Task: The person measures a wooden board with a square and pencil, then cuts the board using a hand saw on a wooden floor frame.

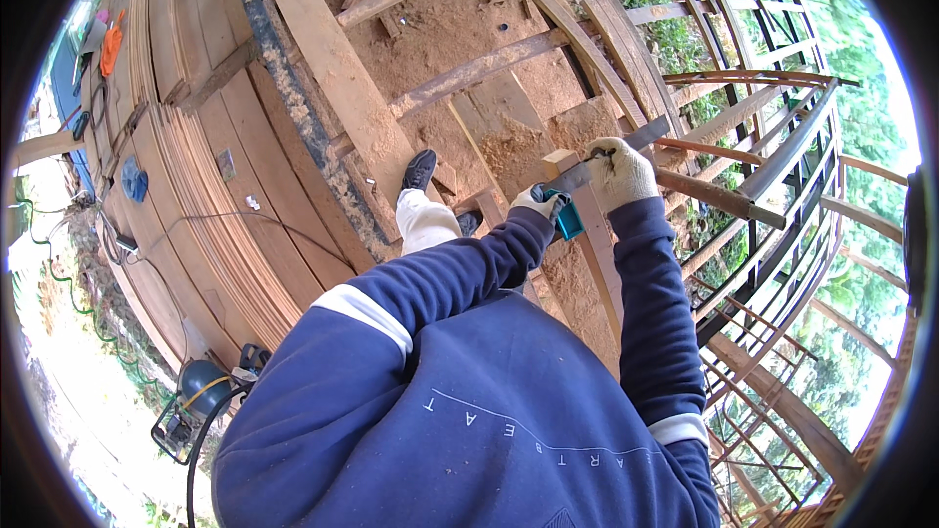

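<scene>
Right fingers (608, 149) clasping grey metal bar (647, 133), left fingers (554, 199) round teal box (569, 222), sawdust-strewn ground (430, 51), stacked planks (210, 210)

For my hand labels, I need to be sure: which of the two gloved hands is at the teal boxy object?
The left hand, whose fingers curl against the teal boxy object; the right hand, farther right, grips the flat grey metal bar.
</scene>
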`<state>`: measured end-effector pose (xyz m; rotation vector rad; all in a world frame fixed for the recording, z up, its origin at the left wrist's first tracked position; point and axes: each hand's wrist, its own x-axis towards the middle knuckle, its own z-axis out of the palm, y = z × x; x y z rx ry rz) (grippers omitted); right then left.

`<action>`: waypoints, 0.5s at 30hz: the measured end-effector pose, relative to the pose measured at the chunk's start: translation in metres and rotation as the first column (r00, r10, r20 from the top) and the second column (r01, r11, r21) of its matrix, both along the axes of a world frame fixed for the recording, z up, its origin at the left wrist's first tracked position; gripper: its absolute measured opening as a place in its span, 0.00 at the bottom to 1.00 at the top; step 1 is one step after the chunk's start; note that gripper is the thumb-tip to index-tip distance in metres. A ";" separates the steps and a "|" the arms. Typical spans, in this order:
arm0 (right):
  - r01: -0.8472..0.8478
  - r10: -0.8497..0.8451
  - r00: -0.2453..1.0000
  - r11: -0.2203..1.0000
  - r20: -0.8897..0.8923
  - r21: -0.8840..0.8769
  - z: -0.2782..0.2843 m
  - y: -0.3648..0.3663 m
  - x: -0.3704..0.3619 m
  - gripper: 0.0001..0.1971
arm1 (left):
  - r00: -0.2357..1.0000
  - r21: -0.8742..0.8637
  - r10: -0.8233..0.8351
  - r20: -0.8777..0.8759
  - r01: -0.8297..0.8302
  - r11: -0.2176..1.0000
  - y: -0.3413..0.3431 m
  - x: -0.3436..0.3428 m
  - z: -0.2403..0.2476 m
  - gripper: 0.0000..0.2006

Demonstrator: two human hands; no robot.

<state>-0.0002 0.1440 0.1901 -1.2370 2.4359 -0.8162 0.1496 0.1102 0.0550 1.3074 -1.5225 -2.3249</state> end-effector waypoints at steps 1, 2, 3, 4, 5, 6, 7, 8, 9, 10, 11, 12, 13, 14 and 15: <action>0.036 -0.036 0.999 0.998 -0.016 -0.043 0.000 0.001 -0.001 0.09 | 0.999 0.010 0.032 -0.025 -0.031 0.999 0.002 0.002 -0.010 0.19; 0.071 -0.074 0.997 0.993 -0.032 -0.092 0.001 0.000 -0.003 0.09 | 0.998 -0.004 0.051 -0.020 -0.051 0.999 0.002 0.002 -0.016 0.19; 0.105 -0.113 0.993 0.984 -0.046 -0.140 0.001 0.000 -0.004 0.10 | 0.997 -0.018 0.071 -0.014 -0.071 0.997 0.002 0.003 -0.022 0.19; 0.127 -0.125 0.992 0.976 0.022 -0.178 0.002 0.005 -0.001 0.12 | 0.997 -0.021 0.081 -0.008 -0.081 0.996 0.005 0.002 -0.021 0.18; 0.222 -0.188 0.964 0.959 0.188 -0.177 0.003 0.011 0.002 0.13 | 0.996 0.014 0.085 -0.025 -0.085 0.996 0.006 0.002 -0.021 0.17; 0.314 -0.243 0.905 0.935 0.350 -0.162 0.004 0.016 0.006 0.14 | 0.995 0.049 0.090 -0.040 -0.088 0.995 0.007 0.003 -0.022 0.17; 0.400 -0.285 0.818 0.906 0.499 -0.138 0.008 0.019 0.011 0.15 | 0.994 0.080 0.096 -0.060 -0.091 0.993 0.006 0.002 -0.023 0.16; 0.448 -0.305 0.791 0.879 0.531 -0.162 0.009 0.024 0.016 0.17 | 0.993 0.088 0.097 -0.060 -0.092 0.992 0.006 0.002 -0.023 0.15; 0.495 -0.322 0.761 0.849 0.563 -0.185 0.008 0.030 0.021 0.19 | 0.993 0.094 0.098 -0.059 -0.092 0.991 0.005 0.002 -0.024 0.14; 0.542 -0.333 0.731 0.814 0.596 -0.209 0.007 0.036 0.026 0.21 | 0.993 0.096 0.098 -0.059 -0.092 0.991 0.004 0.002 -0.025 0.13; 0.534 -0.322 0.745 0.813 0.585 -0.233 -0.001 0.050 0.028 0.23 | 0.993 0.109 0.083 -0.087 -0.073 0.991 0.005 0.000 -0.018 0.13; 0.526 -0.311 0.758 0.811 0.573 -0.256 -0.012 0.067 0.028 0.24 | 0.991 0.121 0.066 -0.115 -0.052 0.991 0.006 0.000 -0.012 0.12; 0.517 -0.297 0.771 0.808 0.563 -0.282 -0.016 0.079 0.032 0.25 | 0.989 0.129 0.051 -0.140 -0.033 0.991 0.003 0.001 -0.006 0.11; 0.610 -0.279 0.640 0.751 0.716 -0.253 -0.001 0.074 0.046 0.27 | 0.977 0.309 0.104 -0.187 -0.042 0.950 -0.002 0.005 -0.009 0.11; 0.630 -0.293 0.612 0.742 0.734 -0.229 -0.006 0.084 0.049 0.27 | 0.967 0.332 0.105 -0.234 -0.022 0.943 -0.009 0.012 -0.012 0.11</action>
